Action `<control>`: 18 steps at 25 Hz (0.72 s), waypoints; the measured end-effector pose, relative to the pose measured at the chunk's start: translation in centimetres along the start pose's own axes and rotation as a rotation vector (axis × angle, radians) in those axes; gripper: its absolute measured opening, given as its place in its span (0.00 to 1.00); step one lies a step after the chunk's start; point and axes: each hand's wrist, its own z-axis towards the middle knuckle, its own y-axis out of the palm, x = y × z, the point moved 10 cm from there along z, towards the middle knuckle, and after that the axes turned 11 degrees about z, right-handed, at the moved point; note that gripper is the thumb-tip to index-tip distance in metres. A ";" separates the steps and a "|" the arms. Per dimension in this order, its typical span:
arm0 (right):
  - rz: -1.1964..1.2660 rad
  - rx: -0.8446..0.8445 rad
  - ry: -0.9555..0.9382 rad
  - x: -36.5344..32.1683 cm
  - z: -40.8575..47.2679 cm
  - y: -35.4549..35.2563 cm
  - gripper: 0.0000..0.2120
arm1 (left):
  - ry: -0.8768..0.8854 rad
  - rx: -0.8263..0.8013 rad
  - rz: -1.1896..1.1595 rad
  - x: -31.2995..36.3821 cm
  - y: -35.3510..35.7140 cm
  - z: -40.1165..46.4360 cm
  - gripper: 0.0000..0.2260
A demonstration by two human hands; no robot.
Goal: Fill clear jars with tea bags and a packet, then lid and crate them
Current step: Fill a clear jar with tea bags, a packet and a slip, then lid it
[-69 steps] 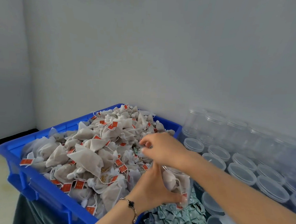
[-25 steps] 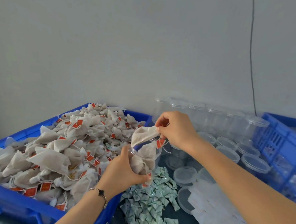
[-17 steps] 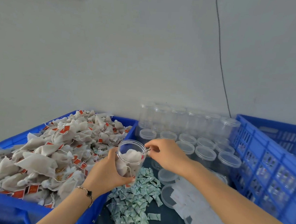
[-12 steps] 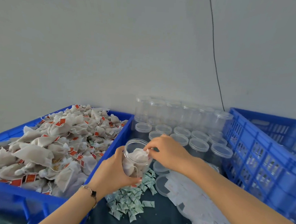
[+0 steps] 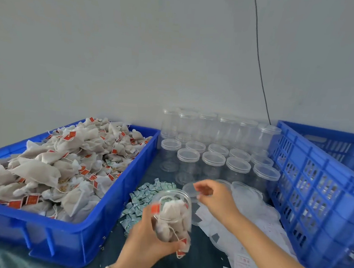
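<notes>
My left hand [image 5: 149, 244] grips a clear jar [image 5: 173, 215] low in the view, tilted toward me with its mouth open. Several white tea bags with red tags fill it, and one tag hangs over the rim. My right hand [image 5: 216, 198] hovers just right of the jar mouth with loosely curled, blurred fingers and nothing visible in them. Its fingertips are over a loose clear lid [image 5: 189, 189]. A pile of small green packets [image 5: 144, 196] lies behind the jar.
A blue bin [image 5: 126, 193] heaped with tea bags [image 5: 64, 168] fills the left. Several empty clear jars [image 5: 212, 159] stand at the back against the wall. More loose lids [image 5: 245, 191] and white paper slips [image 5: 259, 229] lie beside a blue slotted crate [image 5: 315, 185] on the right.
My right hand has left the jar mouth and moved right toward the loose lids. My left hand has lowered the jar and tilted it toward me. The view has swung right.
</notes>
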 end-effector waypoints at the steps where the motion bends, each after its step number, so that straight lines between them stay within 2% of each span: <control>1: -0.100 -0.031 0.037 1.8 0.0 0.8 0.14 | 0.001 0.019 -0.016 -0.3 -0.6 0.2 0.47; 4: -0.300 -0.207 0.008 5.0 -0.1 5.1 0.15 | -0.017 0.070 -0.029 -0.7 -2.3 0.8 0.48; 7: -0.490 -0.331 -0.108 6.0 -0.3 9.1 0.11 | -0.028 0.061 -0.005 -0.8 -2.7 1.2 0.50; 11: -0.751 -0.292 -0.185 6.4 -0.2 10.3 0.09 | -0.070 0.047 0.035 -1.3 -2.4 1.3 0.50; 14: -0.612 -0.166 -0.191 5.1 -0.2 8.0 0.08 | -0.094 0.039 0.053 -1.4 -1.8 1.5 0.49; 18: -0.025 0.151 -0.134 0.6 0.7 0.1 0.10 | -0.066 0.023 0.089 -0.5 -0.5 2.0 0.45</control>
